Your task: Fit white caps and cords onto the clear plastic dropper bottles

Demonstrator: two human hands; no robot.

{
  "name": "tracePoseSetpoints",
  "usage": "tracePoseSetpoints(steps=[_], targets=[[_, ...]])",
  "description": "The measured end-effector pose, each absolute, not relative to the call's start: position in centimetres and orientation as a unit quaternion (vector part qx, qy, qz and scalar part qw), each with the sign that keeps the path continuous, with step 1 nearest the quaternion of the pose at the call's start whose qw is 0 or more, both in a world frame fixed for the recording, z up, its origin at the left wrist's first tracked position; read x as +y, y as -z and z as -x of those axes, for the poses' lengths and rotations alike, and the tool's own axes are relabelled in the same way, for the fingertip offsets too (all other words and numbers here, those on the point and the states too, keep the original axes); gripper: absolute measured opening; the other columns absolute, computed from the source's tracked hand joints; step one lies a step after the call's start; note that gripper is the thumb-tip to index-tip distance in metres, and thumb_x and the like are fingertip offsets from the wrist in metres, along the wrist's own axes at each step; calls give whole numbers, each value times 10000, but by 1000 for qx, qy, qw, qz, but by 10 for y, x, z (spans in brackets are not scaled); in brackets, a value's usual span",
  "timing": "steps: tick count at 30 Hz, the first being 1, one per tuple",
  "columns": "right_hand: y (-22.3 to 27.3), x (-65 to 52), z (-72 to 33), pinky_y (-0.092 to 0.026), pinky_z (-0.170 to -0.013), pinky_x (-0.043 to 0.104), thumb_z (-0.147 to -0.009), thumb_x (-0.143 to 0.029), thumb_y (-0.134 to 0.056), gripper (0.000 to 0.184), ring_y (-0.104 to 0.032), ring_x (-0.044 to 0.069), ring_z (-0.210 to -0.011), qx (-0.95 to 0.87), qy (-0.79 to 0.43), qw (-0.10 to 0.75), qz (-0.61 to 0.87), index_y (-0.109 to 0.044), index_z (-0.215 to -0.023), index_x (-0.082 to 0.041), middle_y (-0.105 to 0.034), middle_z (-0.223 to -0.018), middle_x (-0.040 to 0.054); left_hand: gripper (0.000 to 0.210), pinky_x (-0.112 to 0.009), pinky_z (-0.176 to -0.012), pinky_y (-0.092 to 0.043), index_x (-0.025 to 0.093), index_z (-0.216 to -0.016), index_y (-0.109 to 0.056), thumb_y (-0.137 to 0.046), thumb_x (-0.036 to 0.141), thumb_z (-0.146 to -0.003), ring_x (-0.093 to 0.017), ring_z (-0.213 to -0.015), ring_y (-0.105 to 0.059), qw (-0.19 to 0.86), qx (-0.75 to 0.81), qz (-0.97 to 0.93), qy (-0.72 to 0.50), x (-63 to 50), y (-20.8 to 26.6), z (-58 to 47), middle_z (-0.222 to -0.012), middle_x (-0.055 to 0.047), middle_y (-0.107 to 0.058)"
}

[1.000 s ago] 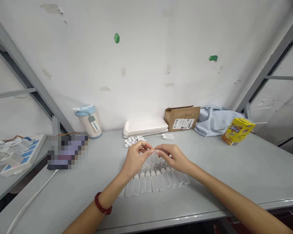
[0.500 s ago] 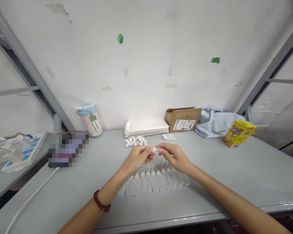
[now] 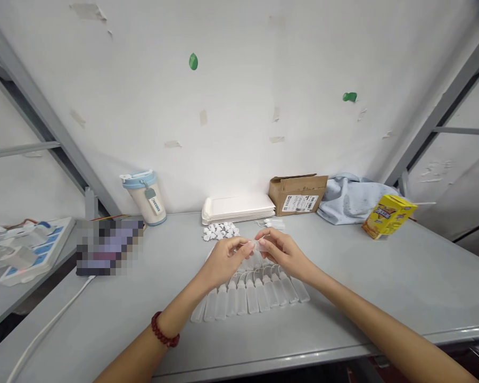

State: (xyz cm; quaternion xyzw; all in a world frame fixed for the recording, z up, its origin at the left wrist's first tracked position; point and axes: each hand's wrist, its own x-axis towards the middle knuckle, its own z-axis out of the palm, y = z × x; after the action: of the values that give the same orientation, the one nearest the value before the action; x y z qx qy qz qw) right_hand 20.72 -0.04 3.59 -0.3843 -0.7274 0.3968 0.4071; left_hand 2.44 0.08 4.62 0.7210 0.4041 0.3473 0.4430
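Observation:
My left hand (image 3: 224, 259) and my right hand (image 3: 286, 256) meet over the desk, thumbs and fingers pinched together. Between their fingertips is a small translucent white piece (image 3: 257, 246), mostly covered, its kind unclear. Just below, a row of slim translucent plastic bottles (image 3: 252, 298) lies side by side, white cord loops at their necks. More bottles lie behind that row, partly hidden by the hands. A pile of small white caps (image 3: 220, 231) sits beyond my left hand. Past my right fingers lie a few loose bottles (image 3: 277, 224) with cords.
Along the wall stand a tumbler (image 3: 144, 199), a stack of white trays (image 3: 239, 208), a cardboard box (image 3: 299, 196) and a blue cloth (image 3: 345, 199). A yellow drink carton (image 3: 387, 218) is at right. At left are a blurred phone (image 3: 109, 249), its cable and a power strip (image 3: 40, 252).
The small piece has turned slightly between the fingertips, and my right fingers have shifted a little. The whole view has moved slightly; bottles and caps lie as before.

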Motion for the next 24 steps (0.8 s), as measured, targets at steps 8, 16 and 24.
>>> tracePoseSetpoints(steps=[8, 16, 24], targets=[[-35, -2, -207, -300, -468, 203, -912, -410, -402, 247, -395, 82, -499, -735, -389, 398, 388, -497, -936, -183, -478, -577, -41, 411, -248, -587, -423, 134, -643, -604, -479, 474, -837, -124, -571, -510, 483, 424, -687, -339, 1, -45, -26, -607, -22, -579], [-36, 0, -208, -290, -464, 198, -898, -438, -417, 259, -417, 87, -510, -718, -419, 399, 388, -464, -928, -184, -438, -562, -56, 223, -261, -706, -419, 179, -887, -678, -551, 347, -815, -165, -772, -562, 427, 402, -729, -354, -2, -49, -24, -830, -26, -668], [-34, 2, -208, -289, -443, 194, -891, -437, -433, 262, -411, 79, -483, -718, -415, 400, 390, -464, -952, -184, -492, -573, -46, 329, -262, -644, -437, 163, -776, -650, -482, 440, -838, -171, -725, -582, 458, 417, -706, -344, 0, -47, -26, -743, -40, -651]])
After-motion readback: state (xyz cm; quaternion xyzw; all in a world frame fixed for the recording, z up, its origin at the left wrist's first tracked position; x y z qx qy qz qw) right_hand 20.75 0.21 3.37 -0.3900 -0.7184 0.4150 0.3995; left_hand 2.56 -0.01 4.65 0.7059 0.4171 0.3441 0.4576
